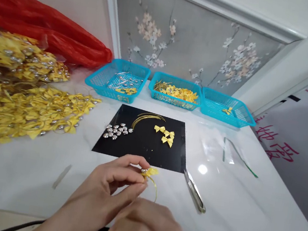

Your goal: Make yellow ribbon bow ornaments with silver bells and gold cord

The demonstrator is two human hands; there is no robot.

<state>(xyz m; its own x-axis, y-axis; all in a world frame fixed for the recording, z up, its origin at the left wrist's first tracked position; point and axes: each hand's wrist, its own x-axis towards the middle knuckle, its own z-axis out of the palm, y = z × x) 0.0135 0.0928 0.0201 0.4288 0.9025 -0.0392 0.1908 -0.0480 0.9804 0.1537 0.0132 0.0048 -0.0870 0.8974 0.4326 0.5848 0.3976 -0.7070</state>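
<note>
In the head view, my left hand is closed in a pinch over the table. Between its fingertips are a silver bead and a yellow bow. A thin golden cord curves out beside the bow and down toward my right hand. That hand is curled closed, low in the view and nearer to me; its fingertips, and whatever they hold, are hidden. Beyond both hands lies a black mat bearing silver beads, a bundle of golden cords and several yellow bows.
Scissors-like metal snips lie by the mat's right corner. Three blue baskets, the left, middle and right, line the back. Yellow beaded pieces heap up at left, under a red bag. A clear bag lies right.
</note>
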